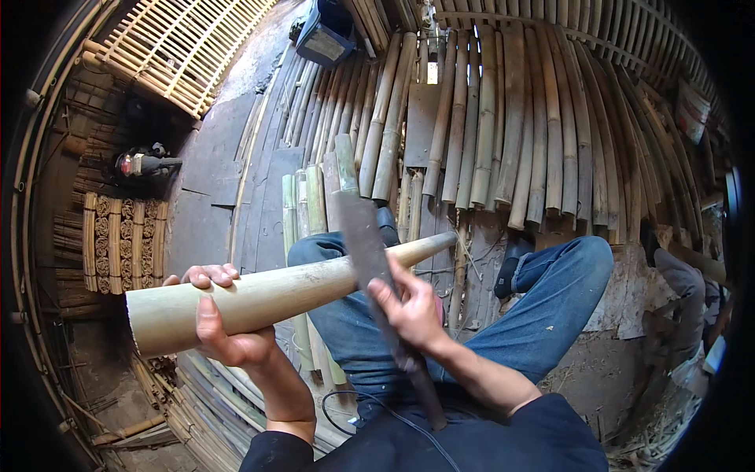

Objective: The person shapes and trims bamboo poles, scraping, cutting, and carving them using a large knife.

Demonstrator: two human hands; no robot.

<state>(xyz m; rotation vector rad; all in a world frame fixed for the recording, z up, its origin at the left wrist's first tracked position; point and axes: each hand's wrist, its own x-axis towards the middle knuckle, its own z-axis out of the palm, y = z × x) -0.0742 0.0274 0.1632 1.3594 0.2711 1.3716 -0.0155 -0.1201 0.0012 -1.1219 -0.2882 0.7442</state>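
Bamboo (303, 289) slants above the legs (543, 291), its wide end grasped by the left hand (233, 342); the right hand (414, 312) grips a knife (363, 236) over it. It looks whole and mostly pale, the greyer tip (443, 242) perhaps unworked.

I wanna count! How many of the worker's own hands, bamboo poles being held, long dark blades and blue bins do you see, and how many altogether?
Hands: 2, the left hand and the right hand
Held bamboo pole: 1
Long dark blade: 1
Blue bin: 1
Total: 5
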